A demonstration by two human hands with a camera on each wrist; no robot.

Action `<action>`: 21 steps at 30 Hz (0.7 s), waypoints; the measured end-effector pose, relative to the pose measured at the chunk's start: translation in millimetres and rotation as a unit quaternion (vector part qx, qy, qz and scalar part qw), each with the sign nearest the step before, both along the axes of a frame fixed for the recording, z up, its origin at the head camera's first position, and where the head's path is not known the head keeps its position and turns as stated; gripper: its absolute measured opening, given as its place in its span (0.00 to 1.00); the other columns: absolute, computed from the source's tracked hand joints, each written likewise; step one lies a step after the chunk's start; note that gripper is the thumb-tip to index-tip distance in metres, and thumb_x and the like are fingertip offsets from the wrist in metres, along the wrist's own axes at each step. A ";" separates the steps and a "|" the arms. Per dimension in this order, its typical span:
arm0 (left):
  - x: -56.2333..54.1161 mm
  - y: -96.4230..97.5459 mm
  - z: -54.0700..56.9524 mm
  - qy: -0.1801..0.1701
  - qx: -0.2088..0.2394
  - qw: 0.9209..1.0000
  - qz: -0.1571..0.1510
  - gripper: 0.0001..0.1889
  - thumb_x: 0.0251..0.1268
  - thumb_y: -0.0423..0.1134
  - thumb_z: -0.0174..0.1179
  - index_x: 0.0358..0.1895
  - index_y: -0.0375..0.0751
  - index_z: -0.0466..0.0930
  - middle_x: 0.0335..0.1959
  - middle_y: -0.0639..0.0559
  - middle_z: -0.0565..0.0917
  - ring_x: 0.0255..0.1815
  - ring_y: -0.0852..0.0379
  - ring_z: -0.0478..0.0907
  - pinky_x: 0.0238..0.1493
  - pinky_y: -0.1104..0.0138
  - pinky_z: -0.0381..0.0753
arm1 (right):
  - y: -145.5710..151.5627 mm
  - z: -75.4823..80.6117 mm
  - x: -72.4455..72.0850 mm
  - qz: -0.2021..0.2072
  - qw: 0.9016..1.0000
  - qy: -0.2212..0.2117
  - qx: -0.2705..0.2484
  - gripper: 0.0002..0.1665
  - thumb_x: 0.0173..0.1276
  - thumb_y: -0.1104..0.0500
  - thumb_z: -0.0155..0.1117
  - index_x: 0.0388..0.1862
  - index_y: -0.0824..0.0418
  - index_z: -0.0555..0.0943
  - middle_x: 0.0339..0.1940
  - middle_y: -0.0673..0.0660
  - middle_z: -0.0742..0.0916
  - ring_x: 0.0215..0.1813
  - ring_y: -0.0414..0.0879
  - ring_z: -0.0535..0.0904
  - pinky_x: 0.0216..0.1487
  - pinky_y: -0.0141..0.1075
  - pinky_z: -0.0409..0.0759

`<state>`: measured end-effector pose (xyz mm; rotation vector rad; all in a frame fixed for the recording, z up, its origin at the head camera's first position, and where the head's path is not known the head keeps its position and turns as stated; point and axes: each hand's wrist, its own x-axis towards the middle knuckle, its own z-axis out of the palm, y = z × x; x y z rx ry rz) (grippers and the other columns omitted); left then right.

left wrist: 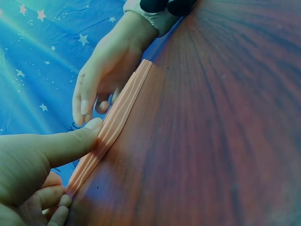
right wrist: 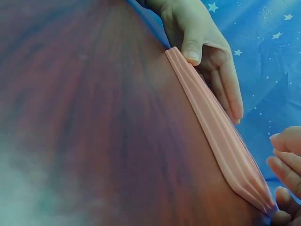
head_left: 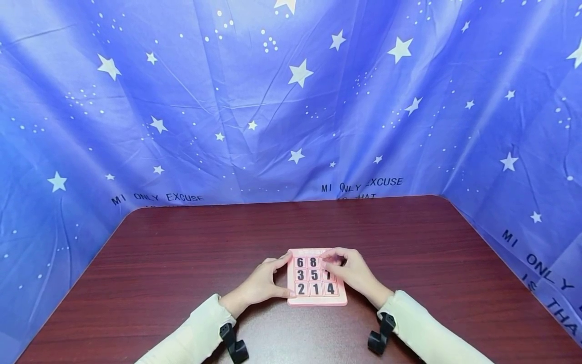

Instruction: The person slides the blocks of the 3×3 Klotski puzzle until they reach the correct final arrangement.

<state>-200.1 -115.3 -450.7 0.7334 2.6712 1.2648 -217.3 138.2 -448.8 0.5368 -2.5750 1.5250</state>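
Note:
A pink sliding number puzzle [head_left: 317, 301] lies flat on the table in the head view, with black digits on its square tiles. Readable are 6 and 8 in the top row, 3 and 5 in the middle, and 2, 1, 4 at the bottom. My left hand [head_left: 258, 284] holds its left side, thumb near the lower corner and fingers by the upper one. Above the right side hovers my right hand [head_left: 356, 273], fingers loosely bent, covering the top right and part of the middle right tile. Whether its fingertips touch a tile, I cannot tell.
The dark red wooden table [head_left: 191, 242] has rounded far corners. Behind it and at both sides hangs a blue cloth [head_left: 254, 91] with white stars and lettering. Black wrist cameras [head_left: 381, 333] hang below both pale sleeves [head_left: 423, 323].

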 end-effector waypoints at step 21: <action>0.5 -0.5 1.9 0.001 -0.009 1.000 -0.002 0.50 0.39 0.45 0.76 0.69 0.36 0.61 0.63 0.38 0.71 0.59 0.44 0.67 0.60 0.51 0.65 | -26.3 -6.3 -8.8 -0.057 0.998 0.004 0.011 0.13 0.47 0.63 0.74 0.34 0.53 0.88 0.33 0.49 0.86 0.35 0.44 0.65 0.36 0.35 0.62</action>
